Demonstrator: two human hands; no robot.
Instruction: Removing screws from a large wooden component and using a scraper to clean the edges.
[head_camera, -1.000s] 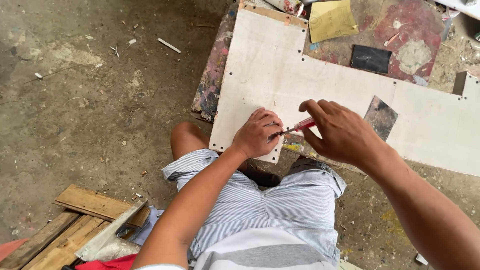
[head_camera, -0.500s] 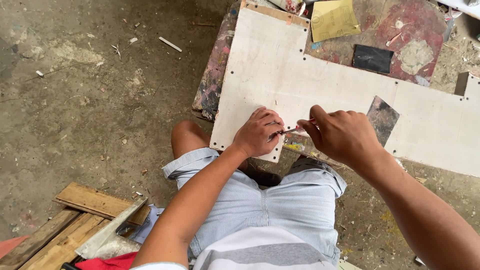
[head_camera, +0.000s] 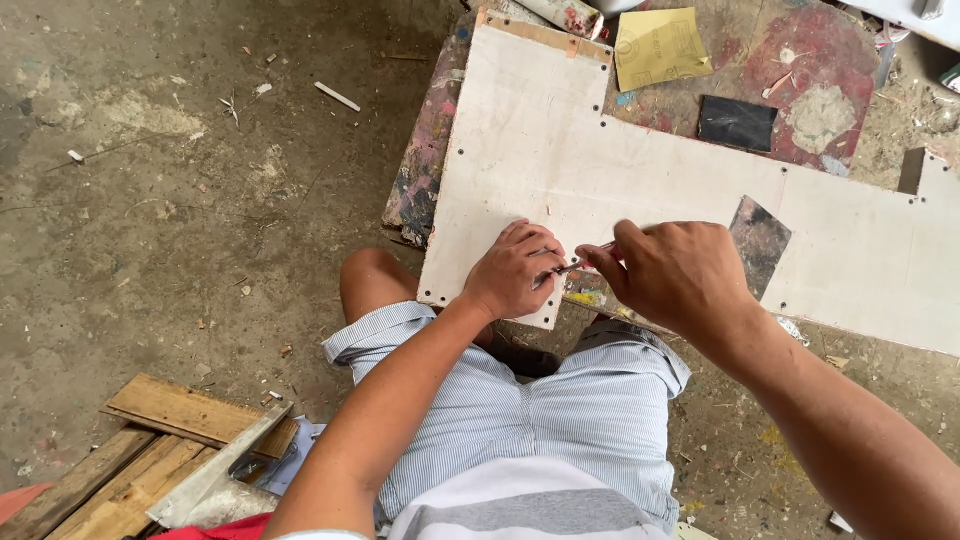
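A large white cut-out board (head_camera: 540, 150) with small dark holes along its edges lies on a paint-stained panel (head_camera: 425, 150) on the concrete floor. My left hand (head_camera: 515, 272) presses on the board's near corner, fingers curled around the tip of a thin tool. My right hand (head_camera: 675, 272) grips that thin tool (head_camera: 582, 262), which has a red handle and a metal tip, and holds it against the board's near edge. My knees in striped shorts (head_camera: 560, 400) are just below the board.
A yellow sheet (head_camera: 658, 47) and a black square pad (head_camera: 737, 123) lie on the stained panel behind the board. Wooden planks (head_camera: 160, 440) are stacked at the lower left. Chips and small debris litter the concrete floor (head_camera: 200, 200).
My right hand has shifted a little down over the tool so the red handle is mostly covered. My left hand stays on the board's corner.
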